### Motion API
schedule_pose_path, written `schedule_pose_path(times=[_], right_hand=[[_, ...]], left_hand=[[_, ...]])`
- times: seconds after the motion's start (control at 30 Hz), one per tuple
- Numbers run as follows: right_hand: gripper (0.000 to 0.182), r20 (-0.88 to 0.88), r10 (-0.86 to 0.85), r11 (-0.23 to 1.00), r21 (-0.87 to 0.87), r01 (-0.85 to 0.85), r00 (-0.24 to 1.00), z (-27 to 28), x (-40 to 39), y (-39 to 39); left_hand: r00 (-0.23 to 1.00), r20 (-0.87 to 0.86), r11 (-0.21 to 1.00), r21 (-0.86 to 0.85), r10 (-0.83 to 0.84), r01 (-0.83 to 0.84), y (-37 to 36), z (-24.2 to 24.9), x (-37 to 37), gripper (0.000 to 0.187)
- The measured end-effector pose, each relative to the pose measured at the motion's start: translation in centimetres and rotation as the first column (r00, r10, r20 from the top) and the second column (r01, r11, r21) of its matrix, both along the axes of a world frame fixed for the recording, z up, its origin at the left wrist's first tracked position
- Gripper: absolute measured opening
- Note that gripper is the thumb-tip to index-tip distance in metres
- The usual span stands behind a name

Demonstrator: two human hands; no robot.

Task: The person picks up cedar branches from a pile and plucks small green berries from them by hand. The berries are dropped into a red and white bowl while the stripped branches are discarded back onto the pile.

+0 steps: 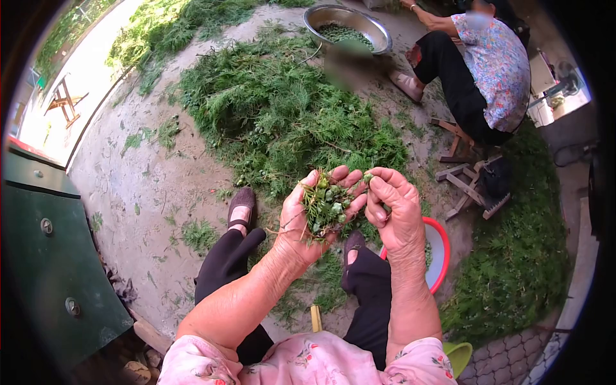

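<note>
My left hand (296,221) is cupped palm up around a small heap of green cones (335,210) mixed with leafy conifer sprigs (312,204) and brown twigs. Close beside it, my right hand (396,208) pinches one small green cone (367,178) between thumb and forefinger. Below my right wrist, partly hidden by the forearm, is a white basin with a red rim (445,269); some green cones show inside it. A large pile of cut conifer branches (276,109) lies on the ground just beyond my hands.
A metal basin (381,40) holding green cones stands at the far side. A person (497,70) sits near it at the right. Folded wooden stools (465,186) and more branches (507,269) lie to the right. A dark green cabinet (54,263) is at the left.
</note>
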State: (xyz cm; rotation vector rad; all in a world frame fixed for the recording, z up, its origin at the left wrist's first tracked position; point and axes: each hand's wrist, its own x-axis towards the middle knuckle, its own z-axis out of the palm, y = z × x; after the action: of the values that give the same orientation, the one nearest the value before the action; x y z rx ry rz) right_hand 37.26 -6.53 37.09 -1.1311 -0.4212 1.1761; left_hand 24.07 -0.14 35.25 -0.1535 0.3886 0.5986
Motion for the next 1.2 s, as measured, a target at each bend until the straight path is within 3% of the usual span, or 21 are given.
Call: schedule_pose_path(times=[0.07, 0.17, 0.27, 0.33, 0.57, 0.67, 0.83, 0.9, 0.93, 0.97, 1.0, 1.03, 1.07, 1.2], right_hand=[[0.014, -0.080, 0.013, 1.000, 0.018, -0.011, 0.997, 0.1, 0.0, 0.0], [0.014, 0.055, 0.012, 0.998, -0.055, -0.009, 0.998, 0.4, -0.3, 0.1], [0.013, -0.020, 0.000, 1.000, -0.024, 0.000, 1.000, -0.1, 0.1, 0.1], [0.013, -0.174, -0.027, 0.999, 0.032, 0.033, 0.984, -0.2, 0.2, 0.1], [0.015, -0.268, -0.015, 0.998, 0.054, 0.030, 0.963, 0.3, 0.2, 0.2], [0.014, -0.365, 0.053, 0.982, 0.186, 0.017, 0.930, -0.1, 0.7, 0.0], [0.013, -0.323, 0.071, 0.984, 0.178, -0.013, 0.944, -0.3, 0.3, -0.1], [0.010, 0.051, 0.100, 0.995, -0.019, -0.099, 0.994, 0.4, -0.4, -0.3], [0.011, 0.277, 0.119, 0.988, -0.127, -0.086, 0.954, 1.2, -1.1, -0.1], [0.011, 0.277, 0.119, 0.988, -0.127, -0.086, 0.954, 0.9, -1.4, 0.0], [0.015, 0.633, 0.073, 0.997, -0.027, -0.072, 0.771, 0.4, -1.7, 0.1], [0.018, 0.884, -0.017, 0.993, 0.070, -0.097, 0.468, 0.1, -1.9, 0.2], [0.024, 0.888, -0.030, 0.993, 0.078, -0.086, 0.460, 0.0, -2.3, 0.4], [0.021, 0.914, -0.046, 0.993, 0.087, -0.085, 0.402, 0.1, -2.4, 0.4]], left_hand=[[1.000, -0.027, 1.000, 0.005, -0.011, 0.012, 0.0, -0.3, -0.1, 0.042], [0.999, -0.037, 0.999, 0.032, -0.015, 0.016, -0.1, -0.7, -0.1, 0.041], [0.999, -0.031, 1.000, 0.013, -0.008, 0.008, 0.0, -0.4, 0.0, 0.042], [1.000, -0.014, 1.000, 0.011, 0.002, -0.002, 0.2, -0.7, 0.0, 0.041], [0.996, 0.044, 0.997, 0.020, 0.076, -0.077, 0.6, -0.5, -0.1, 0.043], [0.993, 0.064, 0.995, 0.029, 0.094, -0.096, 0.8, -0.2, -0.3, 0.044], [0.990, 0.080, 0.991, 0.052, 0.116, -0.120, 0.7, 0.0, 0.0, 0.046], [0.989, 0.107, 0.992, 0.069, 0.097, -0.105, 0.8, -0.5, -0.4, 0.046], [0.988, 0.135, 0.992, 0.087, 0.078, -0.090, 0.9, -0.7, -0.5, 0.046], [0.988, 0.135, 0.992, 0.087, 0.078, -0.090, 0.9, -0.6, -0.4, 0.046], [0.991, 0.112, 0.990, 0.108, 0.075, -0.088, 0.9, -0.5, -0.4, 0.047], [0.993, 0.089, 0.988, 0.129, 0.073, -0.084, 0.8, -0.5, -0.3, 0.047], [0.993, 0.088, 0.988, 0.129, 0.072, -0.083, 0.8, -0.5, -0.2, 0.047], [0.994, 0.071, 0.985, 0.147, 0.079, -0.088, 0.7, -0.4, -0.2, 0.047]])
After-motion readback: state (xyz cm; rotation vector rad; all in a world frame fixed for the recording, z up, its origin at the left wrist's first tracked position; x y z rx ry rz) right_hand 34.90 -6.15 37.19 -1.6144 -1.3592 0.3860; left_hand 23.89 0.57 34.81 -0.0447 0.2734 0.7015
